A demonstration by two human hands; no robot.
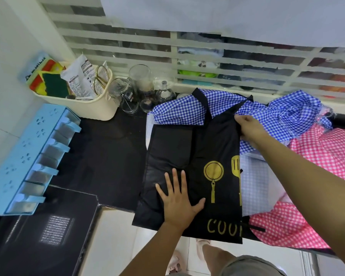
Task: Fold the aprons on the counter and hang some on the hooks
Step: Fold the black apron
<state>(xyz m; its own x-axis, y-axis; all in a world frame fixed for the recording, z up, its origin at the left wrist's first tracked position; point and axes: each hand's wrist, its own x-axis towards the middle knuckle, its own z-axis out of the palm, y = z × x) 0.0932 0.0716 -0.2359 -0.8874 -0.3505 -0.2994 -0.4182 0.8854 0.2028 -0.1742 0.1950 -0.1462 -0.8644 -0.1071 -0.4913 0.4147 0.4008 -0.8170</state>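
Left grip (177,198) flat, fingers spread; right grip (249,126) extended, fingers pinching

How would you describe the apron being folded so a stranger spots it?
On the dark counter below the slatted window, aprons are piled. The black apron lies over the blue checked apron, beside the pink checked apron. It alone is black with a gold pan print.

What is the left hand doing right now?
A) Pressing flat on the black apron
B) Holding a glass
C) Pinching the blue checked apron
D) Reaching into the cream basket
A: the left hand lies flat with fingers spread on the lower part of the black apron, while the right hand grips that apron's upper right edge.
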